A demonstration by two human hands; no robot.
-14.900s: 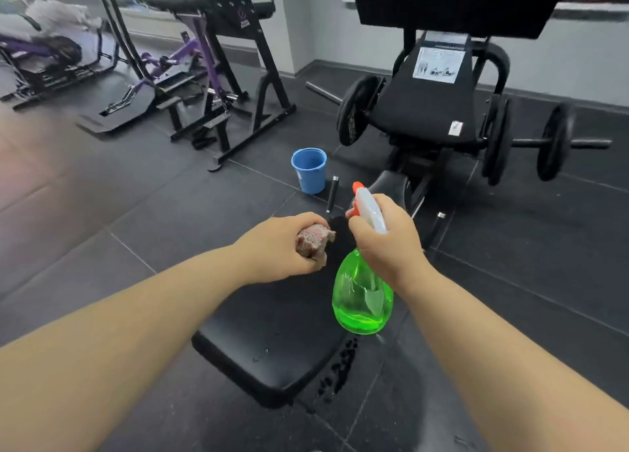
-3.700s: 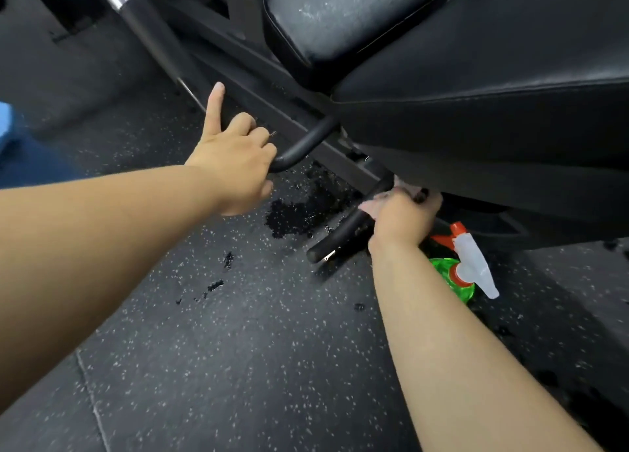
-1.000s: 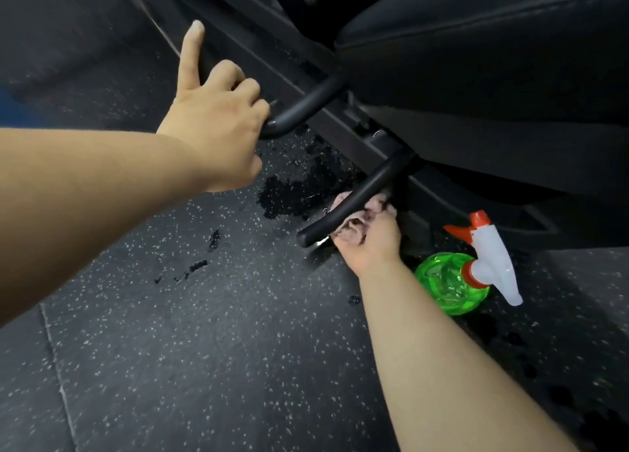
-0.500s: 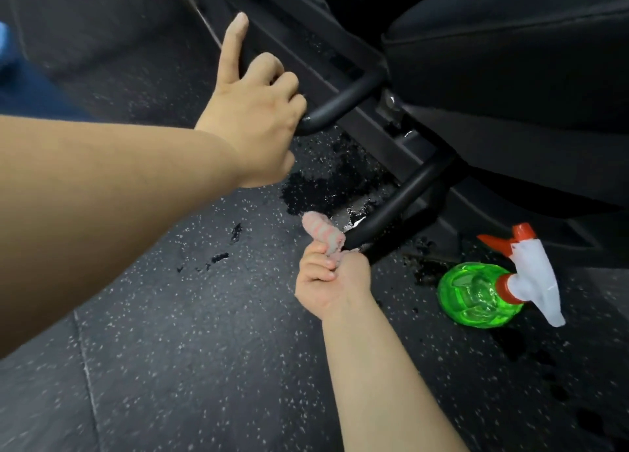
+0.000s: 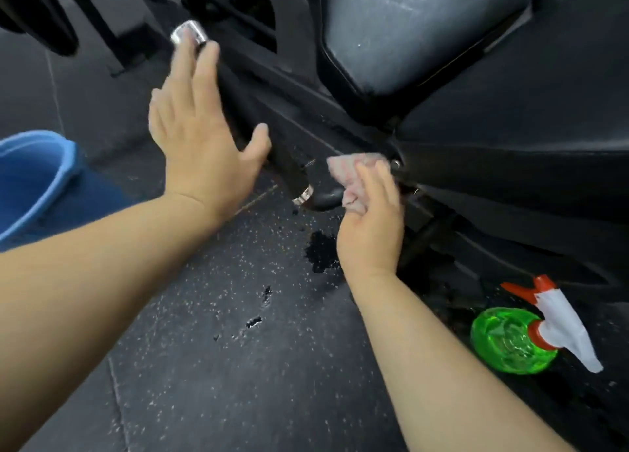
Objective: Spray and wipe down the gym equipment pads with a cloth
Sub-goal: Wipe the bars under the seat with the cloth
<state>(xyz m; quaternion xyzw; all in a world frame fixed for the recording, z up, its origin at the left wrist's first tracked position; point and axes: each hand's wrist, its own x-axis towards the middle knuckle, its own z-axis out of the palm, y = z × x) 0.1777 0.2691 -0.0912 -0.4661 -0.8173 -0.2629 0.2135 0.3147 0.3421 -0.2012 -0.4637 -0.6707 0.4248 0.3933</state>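
Note:
My right hand (image 5: 372, 227) holds a crumpled pink cloth (image 5: 354, 174) against the black frame just under the machine's black seat pad (image 5: 510, 165). A second, greyer pad (image 5: 408, 33) sits above it. My left hand (image 5: 200, 125) is open with fingers spread, hovering beside a black handle bar (image 5: 272, 145) that has chrome end caps; it grips nothing. The green spray bottle (image 5: 510, 342) with a white and orange trigger head stands on the floor at lower right, apart from both hands.
A blue bucket (image 5: 34, 176) stands on the floor at the left edge. The dark speckled rubber floor (image 5: 221, 366) has wet patches near my right wrist. Black frame bars of the machine fill the top of the view.
My left hand has let go of the curved bar and opened flat. My right hand has lifted the cloth from the lower bar's end up to the frame under the seat pad.

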